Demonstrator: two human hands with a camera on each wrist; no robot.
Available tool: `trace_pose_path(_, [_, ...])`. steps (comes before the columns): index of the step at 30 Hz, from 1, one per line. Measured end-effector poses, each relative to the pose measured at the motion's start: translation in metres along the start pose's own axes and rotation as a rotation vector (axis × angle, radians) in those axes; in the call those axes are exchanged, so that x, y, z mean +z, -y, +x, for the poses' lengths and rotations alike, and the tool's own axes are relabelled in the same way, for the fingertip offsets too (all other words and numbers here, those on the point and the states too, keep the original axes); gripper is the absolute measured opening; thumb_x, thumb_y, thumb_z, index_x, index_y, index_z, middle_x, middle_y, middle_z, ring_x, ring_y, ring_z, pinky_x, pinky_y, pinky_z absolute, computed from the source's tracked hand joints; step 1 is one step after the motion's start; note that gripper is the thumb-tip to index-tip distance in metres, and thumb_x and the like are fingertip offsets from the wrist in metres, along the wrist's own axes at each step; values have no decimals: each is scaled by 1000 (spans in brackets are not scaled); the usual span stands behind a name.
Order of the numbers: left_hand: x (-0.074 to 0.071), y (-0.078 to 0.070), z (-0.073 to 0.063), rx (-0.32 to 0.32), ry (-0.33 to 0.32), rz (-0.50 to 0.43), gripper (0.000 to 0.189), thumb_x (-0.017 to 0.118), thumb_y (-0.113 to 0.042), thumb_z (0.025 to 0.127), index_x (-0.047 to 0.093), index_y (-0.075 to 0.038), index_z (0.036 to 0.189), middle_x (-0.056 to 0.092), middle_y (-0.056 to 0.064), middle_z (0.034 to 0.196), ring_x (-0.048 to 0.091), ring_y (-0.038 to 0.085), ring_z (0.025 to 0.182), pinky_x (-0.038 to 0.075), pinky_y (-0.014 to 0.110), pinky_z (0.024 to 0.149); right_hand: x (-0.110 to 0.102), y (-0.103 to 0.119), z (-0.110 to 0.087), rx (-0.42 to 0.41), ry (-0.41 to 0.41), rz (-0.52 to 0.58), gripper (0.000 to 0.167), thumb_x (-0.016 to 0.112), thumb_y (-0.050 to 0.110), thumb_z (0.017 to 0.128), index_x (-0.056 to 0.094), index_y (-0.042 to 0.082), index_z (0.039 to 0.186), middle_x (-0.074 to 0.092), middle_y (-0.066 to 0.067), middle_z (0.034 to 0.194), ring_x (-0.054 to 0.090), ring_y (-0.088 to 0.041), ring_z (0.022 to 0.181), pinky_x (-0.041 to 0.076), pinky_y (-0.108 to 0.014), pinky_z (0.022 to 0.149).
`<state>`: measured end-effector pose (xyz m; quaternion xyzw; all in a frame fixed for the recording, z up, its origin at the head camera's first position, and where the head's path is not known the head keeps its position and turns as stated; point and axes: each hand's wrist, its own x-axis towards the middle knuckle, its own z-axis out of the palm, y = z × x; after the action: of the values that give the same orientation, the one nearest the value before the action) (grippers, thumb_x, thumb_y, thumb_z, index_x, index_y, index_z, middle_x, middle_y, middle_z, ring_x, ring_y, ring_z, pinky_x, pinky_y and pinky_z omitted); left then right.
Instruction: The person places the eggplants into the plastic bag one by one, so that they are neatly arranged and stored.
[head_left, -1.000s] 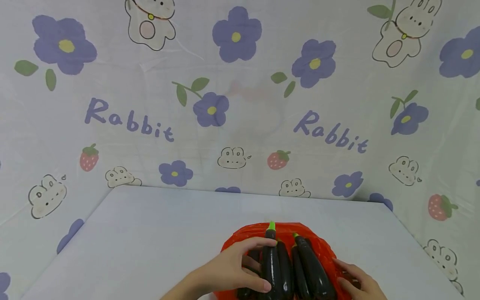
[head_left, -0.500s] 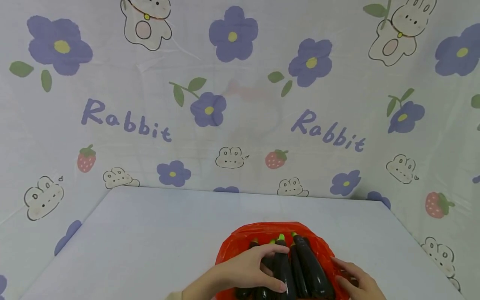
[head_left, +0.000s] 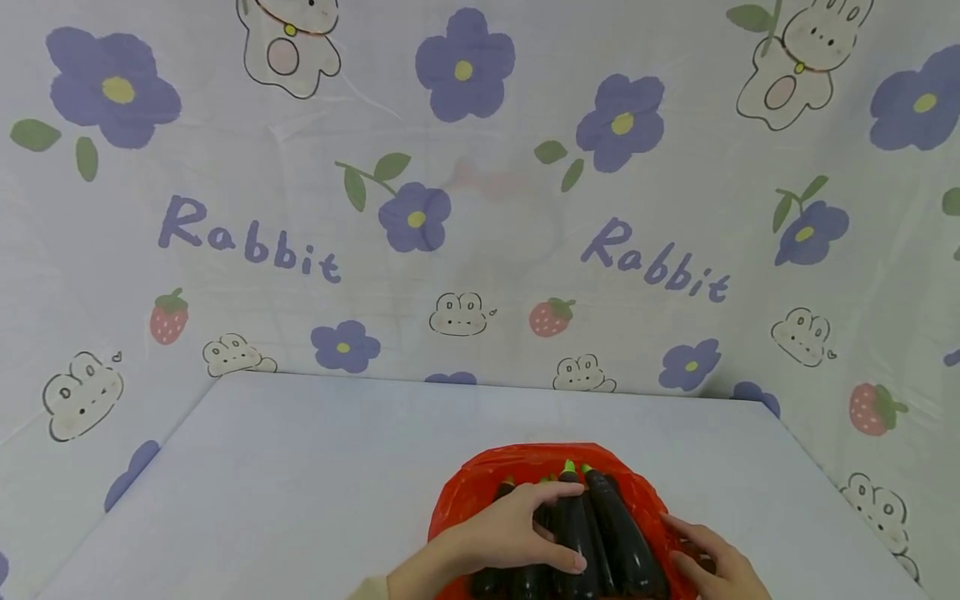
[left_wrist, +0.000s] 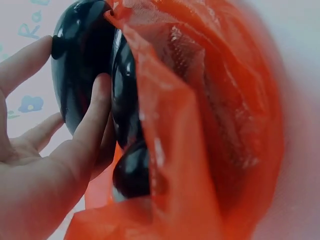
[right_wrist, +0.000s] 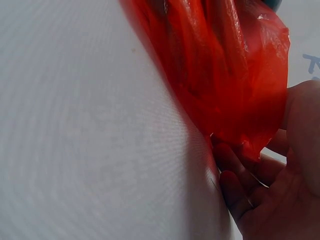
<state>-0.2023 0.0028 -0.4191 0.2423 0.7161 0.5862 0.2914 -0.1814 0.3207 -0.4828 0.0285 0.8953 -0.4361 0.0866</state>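
In the head view a red plastic bag (head_left: 468, 487) lies open at the front of the table, with several dark, glossy eggplants (head_left: 626, 533) in it, green stems pointing away. My left hand (head_left: 502, 529) grips one eggplant (head_left: 573, 529) on top of the others, thumb on the near part and fingers toward the stem. The left wrist view shows this held eggplant (left_wrist: 82, 65) between thumb and fingers, beside more eggplants (left_wrist: 125, 95). At the bag's right side, my right hand (head_left: 720, 562) holds the plastic; in the right wrist view its fingers (right_wrist: 237, 190) curl at the bag's edge.
The white tabletop (head_left: 300, 483) spreads to the left of the bag and behind it. A patterned cloth (head_left: 510, 250) with flowers, rabbits and strawberries hangs at the back and sides.
My left hand has moved right with its eggplant, lowering it among the others in the bag. My right hand has stayed at the bag's right side.
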Motion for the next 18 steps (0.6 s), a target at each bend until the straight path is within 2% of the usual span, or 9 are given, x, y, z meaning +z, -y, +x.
trace_pose_path(4, [0,1,4,18,16,0,65,75,-13,87,49,-21,146,54,1,118,68,16,86,55,34,82,0,0,1,7,6,11,62,70,29,91,50,2,142,57,-17,131,60,-31,108,53,-49,87])
trace_pose_path(9, [0,-1,3,14,67,-30,64,73,-12,90,46,-18,148,52,2,116,69,19,83,55,31,82,0,0,1,15,3,8,58,69,23,92,50,1,142,57,-17,129,60,-31,107,52,-50,87])
trace_pose_path(13, [0,-3,3,4,63,-17,64,73,-13,90,47,-20,148,53,2,115,68,21,80,54,31,82,1,2,1,18,-2,3,55,68,19,93,50,1,142,57,-18,129,60,-31,107,52,-50,87])
trace_pose_path(18, [-1,-3,4,-3,79,31,63,73,-14,90,48,-22,147,53,-2,123,69,19,79,54,30,83,1,3,1,34,-5,5,55,68,18,93,50,1,142,57,-18,130,60,-31,107,53,-50,86])
